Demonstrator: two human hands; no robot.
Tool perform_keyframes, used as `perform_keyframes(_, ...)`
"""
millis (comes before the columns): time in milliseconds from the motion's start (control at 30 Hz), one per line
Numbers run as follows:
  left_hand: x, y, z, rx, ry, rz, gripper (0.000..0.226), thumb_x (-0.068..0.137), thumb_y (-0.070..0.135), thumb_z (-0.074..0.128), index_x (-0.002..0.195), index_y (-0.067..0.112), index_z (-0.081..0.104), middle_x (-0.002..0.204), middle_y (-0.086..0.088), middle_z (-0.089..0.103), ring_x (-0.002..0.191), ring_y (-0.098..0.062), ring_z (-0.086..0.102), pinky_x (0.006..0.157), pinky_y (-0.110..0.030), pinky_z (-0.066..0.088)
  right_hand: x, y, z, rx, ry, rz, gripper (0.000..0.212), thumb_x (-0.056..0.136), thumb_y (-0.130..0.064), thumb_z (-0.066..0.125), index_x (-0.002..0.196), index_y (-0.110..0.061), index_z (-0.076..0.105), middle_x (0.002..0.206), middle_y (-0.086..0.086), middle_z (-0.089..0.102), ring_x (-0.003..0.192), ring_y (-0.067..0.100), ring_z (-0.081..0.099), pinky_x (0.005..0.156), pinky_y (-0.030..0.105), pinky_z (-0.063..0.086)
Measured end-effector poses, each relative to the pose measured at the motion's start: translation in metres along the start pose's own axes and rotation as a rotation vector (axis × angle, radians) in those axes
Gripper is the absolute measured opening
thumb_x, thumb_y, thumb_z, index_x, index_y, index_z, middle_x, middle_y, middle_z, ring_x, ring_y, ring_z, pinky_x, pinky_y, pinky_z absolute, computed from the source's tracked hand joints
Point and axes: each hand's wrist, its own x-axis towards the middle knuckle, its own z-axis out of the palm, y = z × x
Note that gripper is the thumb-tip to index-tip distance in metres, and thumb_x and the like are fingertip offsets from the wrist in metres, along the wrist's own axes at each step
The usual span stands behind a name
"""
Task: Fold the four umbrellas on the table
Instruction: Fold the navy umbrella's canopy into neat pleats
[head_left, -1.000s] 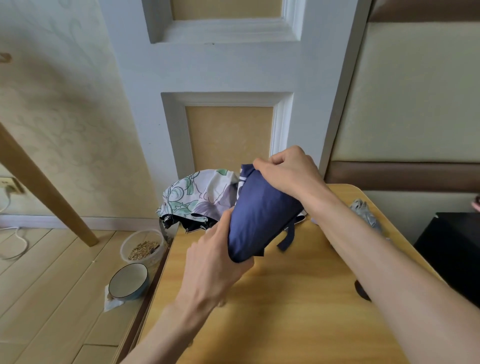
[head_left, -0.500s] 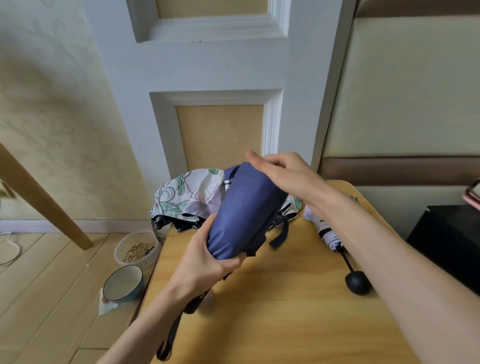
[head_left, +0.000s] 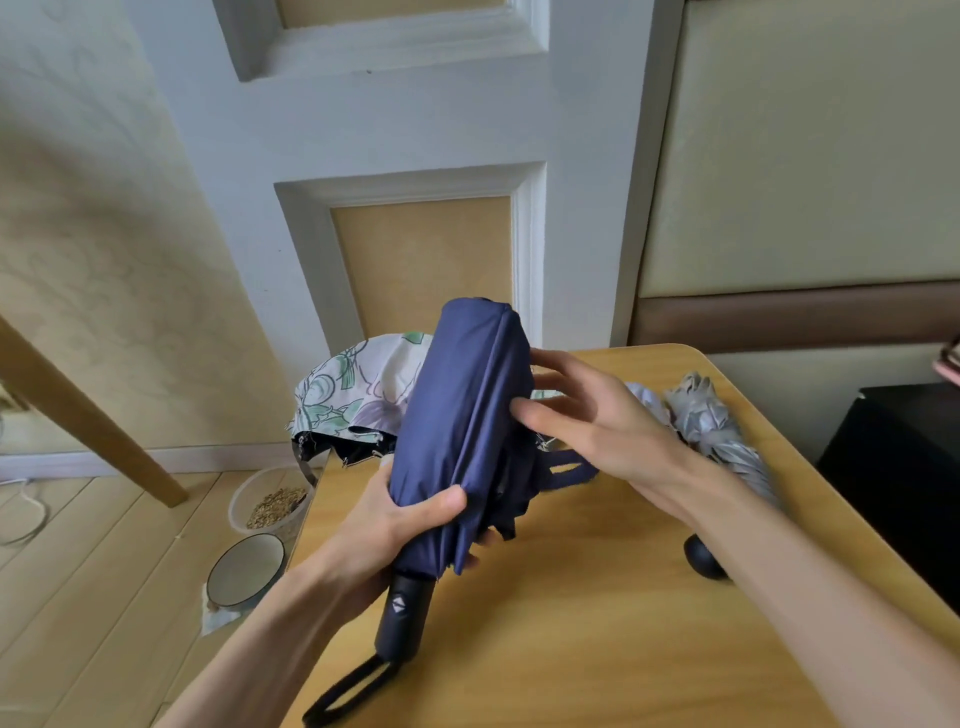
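Navy umbrella (head_left: 462, 415) held near upright above the table (head_left: 597, 634), canopy gathered, black handle (head_left: 405, 618) lowermost. Left hand (head_left: 395, 525) grips the lower canopy; right hand (head_left: 587, 415) lies against the fabric, fingers extended. Floral umbrella (head_left: 358, 389) and grey umbrella (head_left: 711, 421) lie behind on the table.

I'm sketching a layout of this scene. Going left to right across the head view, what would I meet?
Slanted wooden beam → grain tub on the floor → floral umbrella → navy umbrella → right hand → grey umbrella → black cabinet.
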Motion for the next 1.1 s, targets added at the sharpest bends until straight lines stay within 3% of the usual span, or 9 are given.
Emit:
perform_keyframes(133, -0.001, 0.001, 0.004, -0.055, 0.014, -0.062, 0.114, 0.053, 0.059, 0.100, 0.142, 0.006, 0.054, 0.120, -0.031, 0.071, 0.099, -0.047, 0.075, 0.067, -0.044, 0.063, 0.004, 0.003, -0.002, -0.088, 0.273, -0.063, 0.016, 0.091, -0.015, 0.082, 0.106, -0.020, 0.079, 0.100, -0.003, 0.080, 0.097, 0.015, 0.074, 0.089, 0.028, 0.058)
perform_keyframes(267, -0.002, 0.006, 0.007, -0.131, 0.012, -0.114, 0.114, 0.052, 0.060, 0.100, 0.140, 0.002, 0.057, 0.113, -0.029, 0.074, 0.087, -0.040, 0.077, 0.064, -0.042, 0.064, 0.006, -0.004, -0.005, -0.089, 0.288, -0.125, 0.010, 0.097, -0.011, 0.075, 0.103, -0.016, 0.081, 0.098, -0.002, 0.081, 0.098, 0.020, 0.074, 0.091, 0.029, 0.059)
perform_keyframes(433, -0.004, 0.012, 0.004, -0.233, 0.030, -0.109, 0.062, 0.076, 0.051, 0.084, 0.113, 0.001, 0.079, 0.096, -0.023, 0.070, 0.075, -0.029, 0.070, 0.065, -0.042, 0.063, 0.004, -0.018, -0.012, -0.119, 0.397, -0.116, 0.021, 0.106, -0.018, 0.063, 0.103, -0.033, 0.076, 0.102, -0.012, 0.079, 0.101, 0.002, 0.071, 0.092, 0.021, 0.055)
perform_keyframes(600, -0.002, 0.012, 0.006, -0.235, 0.136, -0.072, 0.069, 0.082, 0.044, 0.076, 0.129, -0.005, 0.065, 0.093, -0.020, 0.068, 0.073, -0.026, 0.068, 0.061, -0.037, 0.061, 0.003, -0.011, -0.007, -0.268, 0.352, -0.108, 0.035, 0.101, -0.031, 0.072, 0.135, -0.035, 0.066, 0.125, -0.010, 0.064, 0.113, 0.001, 0.063, 0.090, 0.022, 0.054)
perform_keyframes(667, 0.000, 0.011, 0.006, -0.212, 0.159, -0.052, 0.066, 0.085, 0.043, 0.079, 0.133, -0.001, 0.064, 0.098, -0.019, 0.073, 0.078, -0.027, 0.072, 0.066, -0.038, 0.062, 0.001, -0.012, 0.003, -0.324, 0.396, -0.249, 0.032, 0.095, -0.040, 0.074, 0.126, -0.032, 0.069, 0.122, -0.007, 0.060, 0.116, 0.006, 0.057, 0.096, 0.019, 0.047)
perform_keyframes(767, 0.001, 0.012, 0.009, -0.208, 0.186, -0.012, 0.050, 0.093, 0.038, 0.073, 0.133, 0.009, 0.066, 0.111, -0.017, 0.078, 0.087, -0.029, 0.077, 0.071, -0.040, 0.063, -0.004, -0.015, 0.018, -0.516, 0.147, -0.303, 0.046, 0.079, -0.064, 0.078, 0.116, -0.037, 0.072, 0.115, -0.016, 0.063, 0.120, 0.007, 0.052, 0.102, 0.019, 0.037)
perform_keyframes(833, 0.000, 0.012, 0.010, -0.209, 0.198, 0.026, 0.044, 0.094, 0.034, 0.068, 0.133, 0.013, 0.066, 0.115, -0.016, 0.078, 0.094, -0.032, 0.079, 0.072, -0.042, 0.064, -0.002, -0.007, 0.026, -0.636, 0.093, -0.285, 0.039, 0.079, -0.057, 0.083, 0.111, -0.035, 0.076, 0.107, -0.020, 0.068, 0.111, 0.004, 0.056, 0.100, 0.021, 0.039)
perform_keyframes(967, 0.002, 0.010, 0.004, -0.246, 0.251, 0.082, 0.046, 0.097, 0.032, 0.070, 0.140, 0.017, 0.062, 0.126, -0.012, 0.076, 0.111, -0.037, 0.075, 0.079, -0.047, 0.064, -0.001, -0.005, 0.022, -0.385, 0.210, -0.165, 0.009, 0.089, -0.014, 0.084, 0.094, -0.021, 0.083, 0.086, -0.011, 0.079, 0.081, 0.005, 0.070, 0.072, 0.017, 0.050)
perform_keyframes(1100, 0.005, 0.009, -0.002, -0.272, 0.288, 0.096, 0.055, 0.095, 0.033, 0.073, 0.145, 0.018, 0.057, 0.132, -0.012, 0.073, 0.116, -0.039, 0.073, 0.085, -0.052, 0.063, -0.003, -0.013, 0.022, -0.143, 0.206, -0.045, 0.015, 0.091, -0.028, 0.083, 0.100, -0.018, 0.080, 0.087, -0.002, 0.079, 0.080, 0.013, 0.075, 0.076, 0.022, 0.060)
